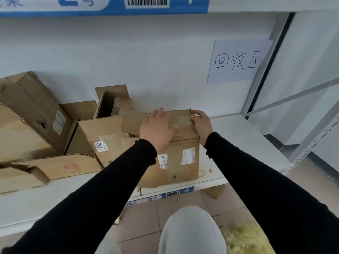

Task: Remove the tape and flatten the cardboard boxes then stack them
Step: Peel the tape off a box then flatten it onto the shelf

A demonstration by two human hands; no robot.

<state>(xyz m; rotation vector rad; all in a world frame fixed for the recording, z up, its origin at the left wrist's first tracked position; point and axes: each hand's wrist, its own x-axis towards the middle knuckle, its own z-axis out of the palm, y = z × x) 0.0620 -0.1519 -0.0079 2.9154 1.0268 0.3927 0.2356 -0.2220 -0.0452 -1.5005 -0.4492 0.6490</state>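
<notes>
There is only the one view, from the camera on my head. It looks forward and down along both my black sleeves to my left hand point(157, 126) and right hand point(200, 125), which sit near the middle of the picture. It faces the white shelf point(238, 136) and the wall behind it, close enough that a box point(176, 162) fills the centre. The wide lens bends the shelf's edges. At the bottom it catches my knee and the tiled floor point(146, 226).
</notes>
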